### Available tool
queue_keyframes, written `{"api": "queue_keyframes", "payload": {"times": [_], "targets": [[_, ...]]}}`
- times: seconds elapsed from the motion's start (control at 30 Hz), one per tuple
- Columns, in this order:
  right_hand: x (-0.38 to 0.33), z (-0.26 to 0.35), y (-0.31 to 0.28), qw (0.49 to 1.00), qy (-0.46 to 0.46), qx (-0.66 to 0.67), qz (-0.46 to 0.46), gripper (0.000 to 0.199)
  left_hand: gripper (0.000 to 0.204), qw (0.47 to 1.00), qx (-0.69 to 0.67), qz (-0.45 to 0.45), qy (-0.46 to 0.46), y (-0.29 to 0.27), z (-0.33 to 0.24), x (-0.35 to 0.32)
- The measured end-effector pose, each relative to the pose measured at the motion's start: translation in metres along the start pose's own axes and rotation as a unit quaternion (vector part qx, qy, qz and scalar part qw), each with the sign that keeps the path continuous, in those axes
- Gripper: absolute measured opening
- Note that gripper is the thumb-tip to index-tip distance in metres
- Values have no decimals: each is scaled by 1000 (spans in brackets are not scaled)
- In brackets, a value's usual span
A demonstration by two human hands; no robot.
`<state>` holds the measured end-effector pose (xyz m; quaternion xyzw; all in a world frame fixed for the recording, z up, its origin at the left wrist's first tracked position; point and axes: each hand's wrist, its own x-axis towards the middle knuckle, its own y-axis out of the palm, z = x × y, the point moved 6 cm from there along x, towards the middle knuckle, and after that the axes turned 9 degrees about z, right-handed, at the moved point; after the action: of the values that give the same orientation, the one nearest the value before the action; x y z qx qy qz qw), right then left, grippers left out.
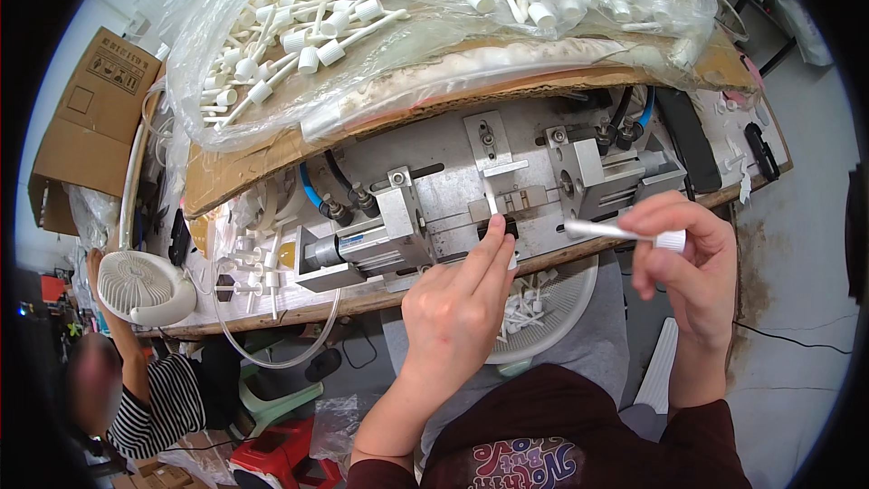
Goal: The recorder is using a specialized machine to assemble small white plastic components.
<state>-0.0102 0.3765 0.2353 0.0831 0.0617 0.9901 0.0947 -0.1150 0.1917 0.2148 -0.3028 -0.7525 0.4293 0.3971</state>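
The left hand [457,303] reaches forward, fingertips pressing a small white piece at the slot of the grey metal pneumatic fixture [471,199] on the bench [272,303]; whether it grips it I cannot tell. The right hand [683,254], beside it, pinches a white-capped plastic tube [625,233] pointing at that slot. Loading seems underway; seating the tube would need careful alignment.

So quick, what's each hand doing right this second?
Left hand: fingers extended, fingertips pressing a small part into the metal fixture; whether it grips it cannot be told.
Right hand: closed, pinching a white-capped tube.
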Motion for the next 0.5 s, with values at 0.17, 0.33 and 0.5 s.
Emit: {"api": "queue_keyframes", "payload": {"times": [0.17, 0.33, 0.5], "targets": [[1, 11, 18, 993, -14, -3, -116, 35, 35, 1000, -5, 23, -1, -3, -1, 0], [-7, 0, 28, 984, -94, -122, -94, 37, 39, 996, -88, 0, 11, -46, 11, 14], [3, -16, 62, 857, -174, -481, 58, 29, 23, 976, 87, -196, 25, -115, 48, 58]]}}
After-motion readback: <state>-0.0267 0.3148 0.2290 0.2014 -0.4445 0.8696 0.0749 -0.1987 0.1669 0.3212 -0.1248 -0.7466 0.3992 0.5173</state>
